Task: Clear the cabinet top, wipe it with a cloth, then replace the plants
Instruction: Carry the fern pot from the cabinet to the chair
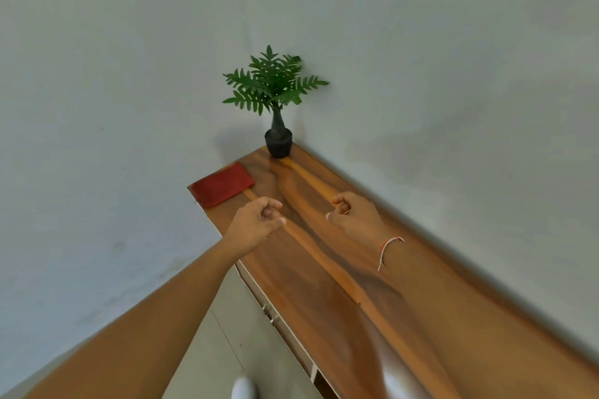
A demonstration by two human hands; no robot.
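A long wooden cabinet top (405,295) runs from the lower right to the far corner of the room. A small green plant in a black pot (278,142) stands upright at that far corner, against the walls. A folded red cloth (223,185) lies flat at the far left end of the top. My left hand (256,223) hovers just below the cloth with its fingers curled in and nothing in them. My right hand (353,214) hangs over the middle of the top, fingers also curled loosely, holding nothing. Both hands are short of the plant.
Grey walls meet behind the plant and border the cabinet's right side. The cabinet front (285,327) shows a door with a small metal handle (270,314). A white shoe tip (243,387) shows on the floor at the bottom.
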